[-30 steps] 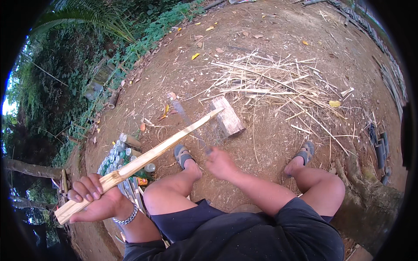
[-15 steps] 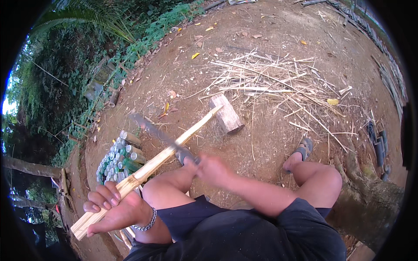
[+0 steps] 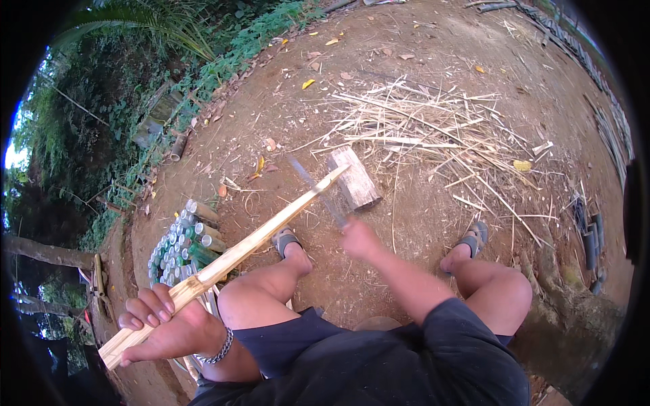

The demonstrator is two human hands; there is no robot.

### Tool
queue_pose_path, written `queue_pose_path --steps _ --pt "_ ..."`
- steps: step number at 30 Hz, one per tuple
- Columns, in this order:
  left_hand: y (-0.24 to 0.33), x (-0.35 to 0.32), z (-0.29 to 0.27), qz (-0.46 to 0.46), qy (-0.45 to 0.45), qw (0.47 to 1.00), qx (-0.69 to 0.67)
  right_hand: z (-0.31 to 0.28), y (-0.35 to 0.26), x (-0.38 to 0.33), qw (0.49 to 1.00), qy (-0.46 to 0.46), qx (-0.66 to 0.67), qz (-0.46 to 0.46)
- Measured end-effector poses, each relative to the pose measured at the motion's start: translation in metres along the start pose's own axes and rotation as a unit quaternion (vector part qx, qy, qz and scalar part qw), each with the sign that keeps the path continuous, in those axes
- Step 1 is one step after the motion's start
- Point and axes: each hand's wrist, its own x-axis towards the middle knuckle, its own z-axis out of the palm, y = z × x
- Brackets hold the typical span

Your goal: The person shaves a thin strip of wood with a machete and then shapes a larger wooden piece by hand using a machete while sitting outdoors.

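My left hand (image 3: 177,331) is wrapped round the lower end of a long split bamboo strip (image 3: 247,250), pale yellow with a node near the hand. The strip slants up and away to the right, its narrower far end resting on a short wooden block (image 3: 359,186) on the ground. In my right hand (image 3: 361,240) is the handle of a long knife (image 3: 332,208), mostly hidden by the fingers. Its blade, blurred by motion, crosses the strip near the far end.
A heap of bamboo shavings (image 3: 420,128) lies beyond the block. Several glass bottles (image 3: 183,240) stand packed together left of my left knee. A thick tree root (image 3: 562,304) rises at the right, near dark tubes (image 3: 591,233). Green plants (image 3: 250,40) border the dirt at the left.
My right hand and the knife have moved away from me along the strip, from its middle to near its far end. The left hand has shifted slightly down and left with the strip.
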Motion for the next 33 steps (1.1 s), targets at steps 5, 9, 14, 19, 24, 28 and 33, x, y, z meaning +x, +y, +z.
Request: queue_pose_path --steps 5,9,14,19,24,28,33 --pt "0.001 0.009 -0.009 -0.003 -0.051 0.999 -0.001 -0.021 -0.061 -0.024 0.982 -0.079 -0.101 -0.136" --pt "-0.007 0.018 -0.003 -0.044 -0.113 0.992 -0.037 -0.013 -0.043 -0.01 0.978 -0.04 -0.033 -0.204" --pt "-0.015 0.024 -0.011 -0.04 -0.087 0.995 -0.028 -0.021 0.007 0.035 0.998 0.028 -0.055 0.01" --pt "-0.012 0.04 -0.021 -0.053 -0.133 0.99 -0.001 -0.021 -0.058 0.007 0.968 -0.088 -0.072 -0.223" --pt "-0.026 0.054 -0.012 -0.078 -0.135 0.988 -0.014 -0.024 0.101 0.123 0.991 -0.011 -0.05 0.125" --pt "-0.026 0.071 -0.02 -0.077 -0.12 0.989 0.035 -0.03 -0.01 0.083 0.998 -0.051 -0.035 0.033" --pt "-0.038 0.101 -0.023 -0.121 -0.14 0.983 0.024 -0.012 0.072 0.143 0.99 -0.076 -0.045 0.109"
